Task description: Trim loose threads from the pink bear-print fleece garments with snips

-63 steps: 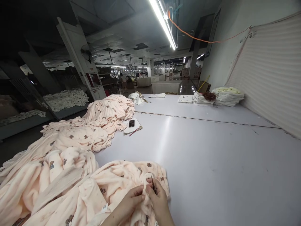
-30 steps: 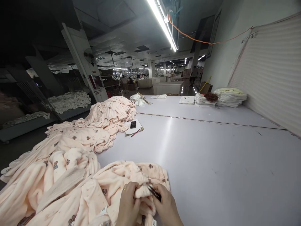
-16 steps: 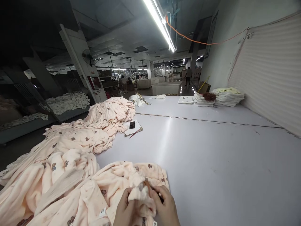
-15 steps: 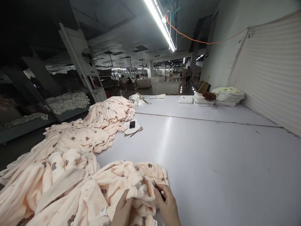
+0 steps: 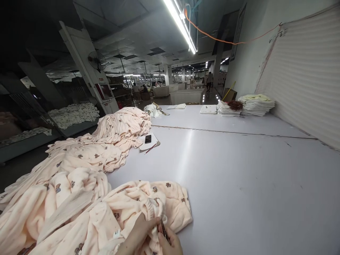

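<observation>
A pale peach plush garment (image 5: 172,203) with small bear prints lies bunched at the table's near edge. My left hand (image 5: 142,228) is closed on its gathered elastic edge, thumb pointing right. Close beside it, my right hand (image 5: 170,242) grips dark, slim thread snips (image 5: 164,229), their tip pointing up by the left thumb. Part of the cloth between the hands is hidden by the fingers. A small white label (image 5: 116,233) shows on the fabric left of my left hand.
A long heap of the same peach garments (image 5: 106,141) runs along the table's left side. A phone (image 5: 148,139) lies on a paper pad (image 5: 145,145) with a pen (image 5: 151,148). Folded white cloth stacks (image 5: 256,106) stand at the back right. A person (image 5: 209,81) is far off.
My right hand has moved left and down with the snips, now next to my left hand. The left hand has turned rightward, and the gathered edge has shifted left.
</observation>
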The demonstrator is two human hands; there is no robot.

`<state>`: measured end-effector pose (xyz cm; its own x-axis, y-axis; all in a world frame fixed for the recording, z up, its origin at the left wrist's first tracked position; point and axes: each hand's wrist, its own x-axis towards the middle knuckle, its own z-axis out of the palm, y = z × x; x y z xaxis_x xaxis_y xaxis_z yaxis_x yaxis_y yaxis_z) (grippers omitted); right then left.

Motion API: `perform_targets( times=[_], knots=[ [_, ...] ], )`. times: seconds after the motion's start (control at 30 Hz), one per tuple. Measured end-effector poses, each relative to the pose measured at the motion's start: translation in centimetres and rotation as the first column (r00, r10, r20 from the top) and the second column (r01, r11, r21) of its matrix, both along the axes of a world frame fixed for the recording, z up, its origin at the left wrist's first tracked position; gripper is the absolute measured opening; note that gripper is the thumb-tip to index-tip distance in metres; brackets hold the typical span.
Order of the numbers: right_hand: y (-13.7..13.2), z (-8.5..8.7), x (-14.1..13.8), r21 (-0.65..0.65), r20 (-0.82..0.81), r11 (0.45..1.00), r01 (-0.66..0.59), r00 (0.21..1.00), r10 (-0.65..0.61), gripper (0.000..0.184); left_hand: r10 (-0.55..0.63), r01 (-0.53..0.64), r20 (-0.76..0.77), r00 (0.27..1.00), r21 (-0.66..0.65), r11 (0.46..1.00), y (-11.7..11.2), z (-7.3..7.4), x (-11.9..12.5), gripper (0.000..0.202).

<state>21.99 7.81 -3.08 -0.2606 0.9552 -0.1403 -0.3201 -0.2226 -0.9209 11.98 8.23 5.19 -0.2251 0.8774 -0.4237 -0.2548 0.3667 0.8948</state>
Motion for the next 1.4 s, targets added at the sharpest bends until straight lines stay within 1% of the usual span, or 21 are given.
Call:
perform_targets(
  times=[0.13,0.3,0.4,0.5,0.57,0.63,0.73,0.87,1.07,1.17,1.23,1.27,1.3,1.33,1.37,1.4],
  knots=[
    [0.0,-0.1,0.4,0.049,0.091,0.999,0.002,0.996,-0.006,0.053,0.015,-0.014,0.046,0.999,-0.015,1.000,-0.4,0.4,0.1,0.019],
    [0.5,0.1,2.0,0.177,0.267,0.984,0.017,0.962,-0.065,0.039,0.037,-0.037,0.106,0.994,0.004,0.999,-0.9,0.1,-0.4,0.032],
    [0.9,0.5,3.3,0.220,0.347,0.975,0.042,0.930,-0.119,0.035,0.059,-0.061,0.163,0.985,0.004,0.998,-1.0,0.0,-0.9,0.036],
    [1.7,1.4,4.1,0.292,0.401,0.955,0.054,0.899,-0.174,0.033,0.099,-0.100,0.240,0.966,-0.009,0.995,-1.1,0.4,-1.0,0.053],
    [2.3,2.4,4.1,0.355,0.433,0.935,0.009,0.884,-0.173,0.028,0.110,-0.104,0.277,0.955,-0.036,0.994,-1.2,1.0,-0.9,0.059],
    [2.7,3.5,3.7,0.392,0.455,0.918,-0.050,0.878,-0.147,0.023,0.106,-0.095,0.320,0.942,-0.051,0.994,-1.3,1.6,-0.6,0.059],
    [2.9,4.7,3.0,0.405,0.460,0.910,-0.083,0.879,-0.125,0.022,0.103,-0.091,0.367,0.924,-0.050,0.995,-1.5,2.3,-0.4,0.058],
    [2.9,5.5,2.7,0.434,0.490,0.895,-0.105,0.861,-0.136,0.024,0.097,-0.087,0.391,0.915,-0.043,0.995,-1.6,2.7,-0.4,0.063],
    [2.9,5.9,3.0,0.414,0.522,0.902,-0.121,0.844,-0.126,0.021,0.096,-0.083,0.371,0.924,-0.051,0.995,-1.7,2.4,-0.5,0.064],
    [2.7,5.7,2.8,0.406,0.496,0.905,-0.124,0.862,-0.104,0.022,0.077,-0.061,0.369,0.926,-0.055,0.997,-1.9,1.9,-0.6,0.058],
    [3.0,4.9,3.1,0.371,0.464,0.925,-0.087,0.880,-0.103,0.021,0.061,-0.044,0.301,0.952,-0.063,0.997,-2.2,1.5,-0.7,0.046],
    [3.4,4.3,3.5,0.342,0.456,0.939,-0.049,0.882,-0.120,0.022,0.054,-0.040,0.216,0.975,-0.066,0.997,-2.4,1.2,-0.8,0.039],
    [4.1,3.5,4.1,0.307,0.458,0.952,0.003,0.876,-0.150,0.025,0.040,-0.035,0.089,0.995,-0.060,0.998,-2.5,1.0,-0.8,0.032],
    [5.0,2.7,4.8,0.272,0.470,0.960,0.061,0.862,-0.188,0.028,0.020,-0.023,-0.079,0.997,-0.036,0.999,-2.5,0.8,-0.8,0.028],
    [6.2,1.7,5.7,0.237,0.491,0.963,0.128,0.840,-0.232,0.032,-0.004,0.006,-0.272,0.962,0.006,1.000,-2.5,0.8,-0.8,0.026],
    [7.6,0.8,6.7,0.199,0.516,0.960,0.197,0.812,-0.273,0.034,-0.024,0.058,-0.455,0.890,0.060,0.997,-2.3,0.8,-0.7,0.028]
  ],
)
